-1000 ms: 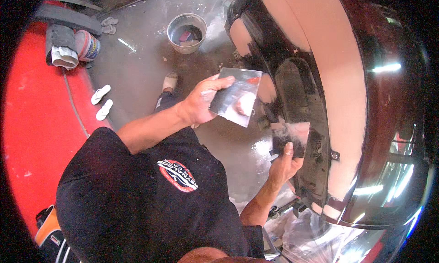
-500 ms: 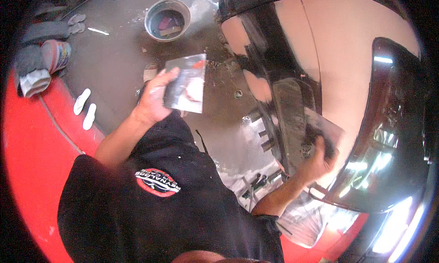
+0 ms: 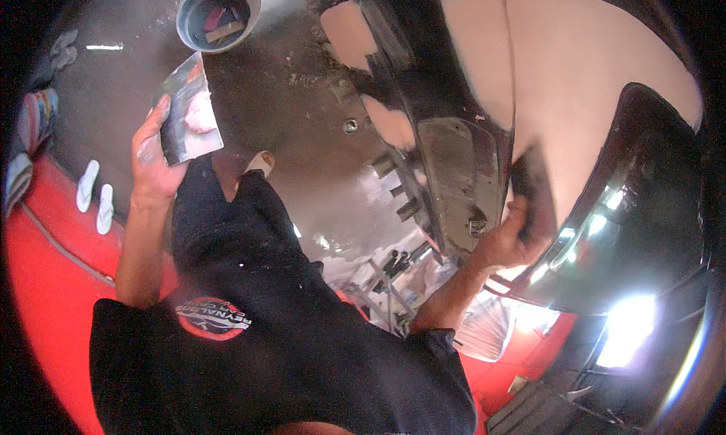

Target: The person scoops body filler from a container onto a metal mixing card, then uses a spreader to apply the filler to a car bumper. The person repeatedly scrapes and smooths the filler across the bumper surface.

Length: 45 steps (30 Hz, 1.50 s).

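My left hand (image 3: 155, 163) grips the edge of a thin rectangular plate (image 3: 190, 117), thumb on its upper face. The plate is shiny grey with a whitish-pink patch and an orange smear. On the right, my right hand (image 3: 514, 234) is closed on a flat dark blade (image 3: 535, 185), apparently a spreader, blurred by motion. The blade lies over the car's rear panel (image 3: 563, 72), next to the dark rear window. This panel is covered in matte pinkish-beige, with bare black areas toward the tail light recess (image 3: 463, 170). Whether the blade touches the panel I cannot tell.
A round bucket (image 3: 181, 19) with dark water, a pink piece and a tan block stands on the wet floor. White flip-flops (image 3: 97, 197) lie at left beside a red car surface (image 3: 53, 284). The dark rear window (image 3: 628, 231) borders the panel.
My view has shifted, so most things sit further left. The plate in my left hand has tilted. My right hand and the blade have moved up along the panel, and the blade stands more upright.
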Available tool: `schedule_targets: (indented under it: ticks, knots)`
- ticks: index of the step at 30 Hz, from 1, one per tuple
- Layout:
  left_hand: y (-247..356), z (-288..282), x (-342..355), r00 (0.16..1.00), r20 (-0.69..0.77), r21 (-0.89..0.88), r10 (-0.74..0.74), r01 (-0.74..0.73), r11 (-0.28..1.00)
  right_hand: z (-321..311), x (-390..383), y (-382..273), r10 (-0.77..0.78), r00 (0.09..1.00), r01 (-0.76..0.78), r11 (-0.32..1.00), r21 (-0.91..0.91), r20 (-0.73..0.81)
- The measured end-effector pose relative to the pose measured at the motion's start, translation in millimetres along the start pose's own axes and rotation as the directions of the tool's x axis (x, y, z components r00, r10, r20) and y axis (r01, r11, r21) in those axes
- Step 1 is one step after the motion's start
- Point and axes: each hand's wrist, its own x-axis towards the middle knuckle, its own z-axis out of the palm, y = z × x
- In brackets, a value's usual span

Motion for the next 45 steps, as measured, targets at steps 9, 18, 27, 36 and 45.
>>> schedule_targets:
  ticks: [9,18,27,36,45]
  knots:
    - [-119,-49,-38,0.997,-0.076,-0.107,-0.02,0.012,0.994,11,-18,49,0.072,0.997,-0.07,0.994,0.082,-0.025]
    - [-189,-79,-42,0.988,-0.126,-0.102,-0.089,0.076,0.992,15,-29,101,-0.149,0.984,0.143,0.988,-0.066,-0.096]
    - [-187,-90,-37,0.99,-0.138,-0.065,-0.037,0.029,0.997,16,-36,119,-0.234,0.972,0.206,0.91,-0.359,-0.034]
    - [-186,-95,-35,0.988,-0.146,-0.084,-0.058,0.046,0.995,46,-13,108,-0.31,0.95,0.277,0.896,-0.347,-0.04]
    - [-181,-104,-29,0.993,-0.093,-0.156,-0.079,0.064,0.986,71,12,93,-0.434,0.898,0.392,0.865,-0.312,-0.074]
